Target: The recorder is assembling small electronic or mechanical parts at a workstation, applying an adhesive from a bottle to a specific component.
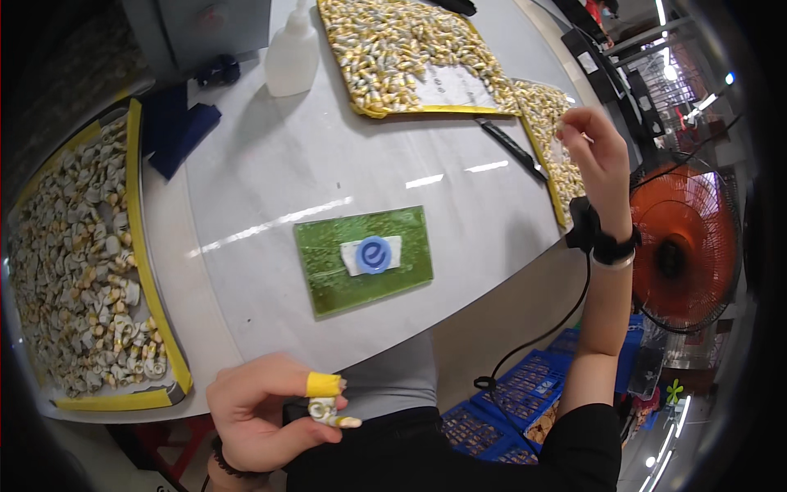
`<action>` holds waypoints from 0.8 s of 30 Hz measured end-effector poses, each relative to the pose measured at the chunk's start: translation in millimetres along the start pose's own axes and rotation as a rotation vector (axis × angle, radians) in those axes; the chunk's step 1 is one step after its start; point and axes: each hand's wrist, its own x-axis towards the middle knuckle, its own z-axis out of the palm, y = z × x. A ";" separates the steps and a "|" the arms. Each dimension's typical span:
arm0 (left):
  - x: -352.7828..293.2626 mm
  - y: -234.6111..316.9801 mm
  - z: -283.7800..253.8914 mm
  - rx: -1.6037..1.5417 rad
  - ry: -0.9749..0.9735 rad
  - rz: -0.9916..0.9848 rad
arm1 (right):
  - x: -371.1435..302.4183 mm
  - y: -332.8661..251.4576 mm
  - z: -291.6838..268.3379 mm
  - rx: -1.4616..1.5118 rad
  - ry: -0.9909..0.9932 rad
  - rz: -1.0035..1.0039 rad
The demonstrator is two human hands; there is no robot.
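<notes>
- The small silver-and-gold part (328, 410) sits pinched in the left hand (266, 414), low in the view at about 6 o'clock, just off the table edge. Thumb and forefinger are closed narrow on it, and the forefinger wears a yellow finger cot (323, 384).
- The right hand (597, 152) is up at 2 o'clock over the right-hand tray (551, 164) of the same parts. Its fingertips are drawn close together; can't tell if anything's between them.
- A green mat (365, 258) with a blue-and-white piece (373, 255) lies mid-table.
- Further out: a big yellow-rimmed tray (168, 340) at 9 o'clock, another tray (426, 108) at 12, a white bottle (291, 53), a black tool (512, 148).
- Risk, imo: that pinch is light and hangs past the table, so a slip drops the part to the floor. The wrist cable (533, 344) could also snag.
</notes>
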 end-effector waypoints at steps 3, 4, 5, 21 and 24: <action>-0.6 -2.1 -4.9 -0.019 -0.026 0.029 | -16.2 -69.0 41.5 -0.022 -0.227 -0.219; -0.5 -2.3 -3.9 -0.029 -0.027 0.039 | -19.9 -82.8 51.7 -0.007 -0.340 -0.266; -0.8 -2.4 -3.8 -0.045 -0.034 0.038 | -23.9 -88.5 63.2 0.061 -0.404 -0.306; 4.3 -7.3 -7.6 0.112 -0.047 0.136 | -18.3 -111.2 99.4 -0.173 -0.340 -0.705; 3.0 -11.2 -6.0 0.114 -0.041 0.181 | -17.0 -114.3 100.9 -0.308 -0.383 -0.797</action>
